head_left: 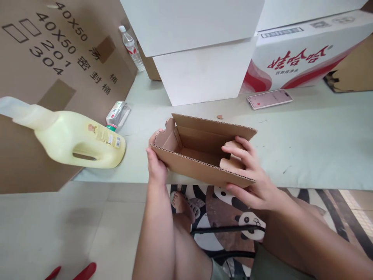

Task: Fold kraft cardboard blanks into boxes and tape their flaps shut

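Note:
A small brown cardboard box (201, 165) is tilted over the table's front edge, its top open and its inside bare where I can see in. My left hand (156, 163) grips its left end, thumb on the near wall and the other fingers mostly hidden behind that end. At the right end, my right hand (250, 175) has its fingers over the cut end flaps (231, 163), pressing them inward. The right thumb lies below, against the near wall. Two long walls of the box stand up along its sides.
A yellow jug (81, 140) and a small clear bottle (116, 116) are at the left by a large carton (58, 85). White boxes (204, 74) stand behind, with a phone (270, 99), a red-and-white carton (303, 58) and a water bottle (132, 48).

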A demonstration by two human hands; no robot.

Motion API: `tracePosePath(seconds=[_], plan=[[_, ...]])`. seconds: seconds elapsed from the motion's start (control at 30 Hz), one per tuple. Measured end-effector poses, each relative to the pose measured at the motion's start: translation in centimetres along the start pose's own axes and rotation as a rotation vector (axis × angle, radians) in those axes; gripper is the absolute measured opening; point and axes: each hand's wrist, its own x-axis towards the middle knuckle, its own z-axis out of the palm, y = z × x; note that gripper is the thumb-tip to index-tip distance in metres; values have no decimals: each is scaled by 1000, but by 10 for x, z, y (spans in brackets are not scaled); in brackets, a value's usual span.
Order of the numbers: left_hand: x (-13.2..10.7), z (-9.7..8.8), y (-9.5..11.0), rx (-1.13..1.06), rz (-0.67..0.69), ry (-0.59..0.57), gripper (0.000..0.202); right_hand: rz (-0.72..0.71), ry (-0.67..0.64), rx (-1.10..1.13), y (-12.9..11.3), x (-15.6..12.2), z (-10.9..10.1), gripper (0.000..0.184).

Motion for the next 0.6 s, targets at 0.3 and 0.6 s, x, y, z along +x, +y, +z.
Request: tracePosePath(seconds=[0.3,0.6], plan=[[-4,2,1,14,-74,-49,83,9,40,72,9,-8,-4,33],[-3,-4,-2,29,8,-119,75,46,-124,89,7,-8,-14,34]])
